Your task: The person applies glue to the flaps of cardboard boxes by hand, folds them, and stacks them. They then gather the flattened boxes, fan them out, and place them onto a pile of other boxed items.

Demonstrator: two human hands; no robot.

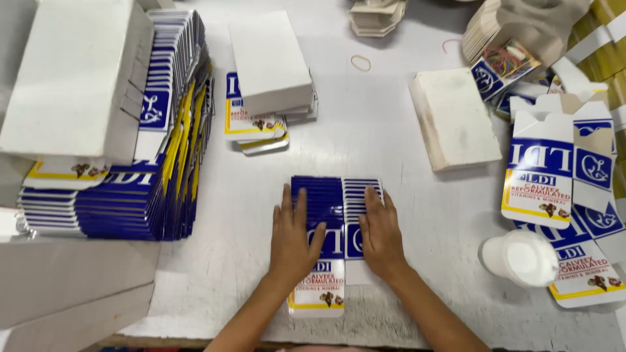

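Both hands, left (293,238) and right (380,231), lie flat, fingers extended.

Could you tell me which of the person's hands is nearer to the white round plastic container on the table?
Right. The right hand lies flat on the fanned blue-and-white flat cartons, on the side toward the white round plastic container; the left hand rests farther away, beyond the right one.

left hand (293,241) | right hand (380,234) | flat on fanned cartons (329,208)
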